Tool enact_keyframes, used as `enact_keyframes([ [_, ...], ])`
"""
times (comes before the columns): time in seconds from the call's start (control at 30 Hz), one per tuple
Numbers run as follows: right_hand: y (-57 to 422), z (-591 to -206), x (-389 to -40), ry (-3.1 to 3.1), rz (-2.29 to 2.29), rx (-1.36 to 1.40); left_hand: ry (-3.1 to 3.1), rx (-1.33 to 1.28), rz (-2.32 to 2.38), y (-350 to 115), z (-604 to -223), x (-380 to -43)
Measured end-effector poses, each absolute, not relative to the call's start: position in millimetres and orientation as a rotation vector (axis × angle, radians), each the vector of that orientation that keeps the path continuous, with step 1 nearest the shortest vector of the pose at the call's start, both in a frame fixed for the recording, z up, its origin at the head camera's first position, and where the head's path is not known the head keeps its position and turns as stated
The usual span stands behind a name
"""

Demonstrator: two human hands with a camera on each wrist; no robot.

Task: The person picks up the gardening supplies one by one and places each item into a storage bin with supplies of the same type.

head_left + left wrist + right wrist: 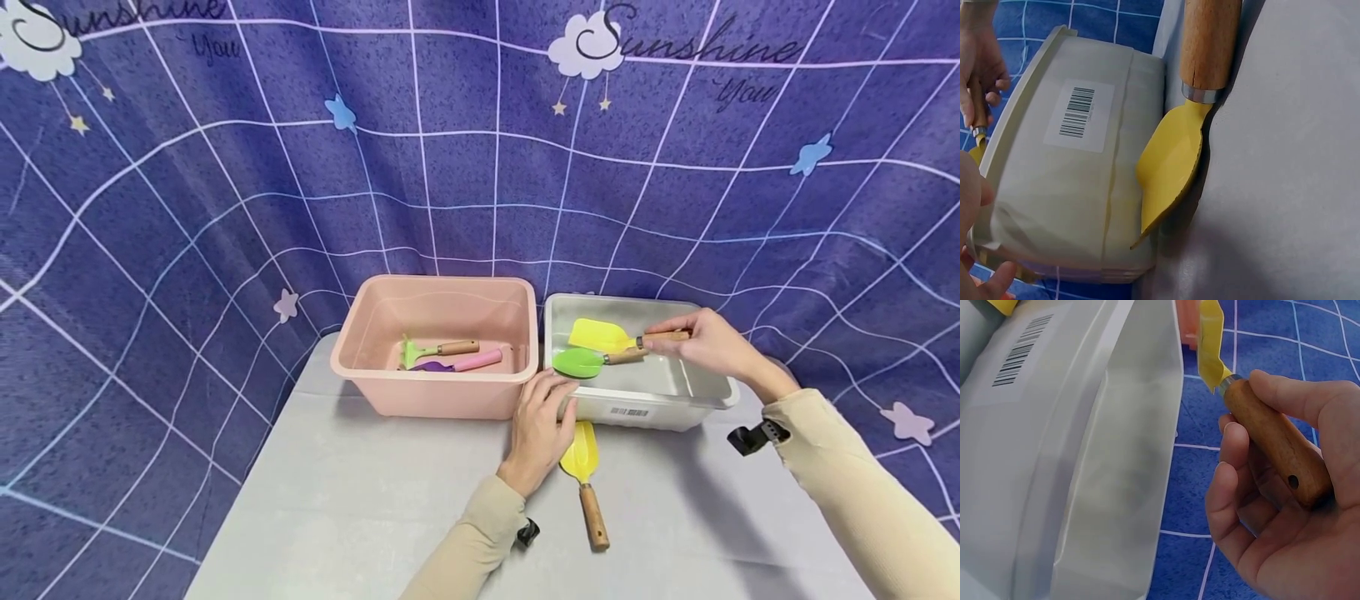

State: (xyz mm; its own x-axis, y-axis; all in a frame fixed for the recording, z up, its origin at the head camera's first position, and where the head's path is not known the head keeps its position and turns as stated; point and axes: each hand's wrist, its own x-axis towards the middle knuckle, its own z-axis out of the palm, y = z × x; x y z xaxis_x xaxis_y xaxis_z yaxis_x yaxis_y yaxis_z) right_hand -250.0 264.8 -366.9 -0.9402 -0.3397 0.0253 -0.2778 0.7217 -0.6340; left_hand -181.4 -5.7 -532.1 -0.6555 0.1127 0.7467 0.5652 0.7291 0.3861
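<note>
My right hand (708,342) grips the wooden handle (1279,440) of a yellow garden trowel (602,335) over the grey bin (645,408). Its blade points left, over the inside of the bin. Below it a green trowel (579,363) with a wooden handle lies in the same bin. My left hand (542,429) rests at the bin's front left rim corner, fingers relaxed and the thumb by the front wall. In front of the bin, a second yellow trowel (581,454) lies on the table, blade toward the bin; the left wrist view shows its blade (1169,165) close to the bin wall.
A pink bin (435,396) stands left of the grey one, nearly touching it. Inside lie a green hand rake (412,352) and a purple tool with a pink handle (477,360). A blue gridded curtain (450,167) hangs behind the grey-white table (360,508).
</note>
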Motion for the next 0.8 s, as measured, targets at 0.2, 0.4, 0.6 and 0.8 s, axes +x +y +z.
enact_keyframes([
  [0.2, 263, -363, -254, 2.842, -0.975, -0.517, -2.229, -0.499, -0.813, -5, -531, -179],
  [0.4, 262, -358, -260, 2.847, -0.929, -0.566, -2.218, -0.504, -0.785, -5, -530, -180],
  [0.6, 263, -356, -266, 2.827, -0.930, -0.564, -2.185, -0.510, -0.774, -6, -532, -182],
  [0.8, 264, -359, -274, 2.810, -0.909, -0.556, -2.181, -0.520, -0.773, -6, -532, -184],
])
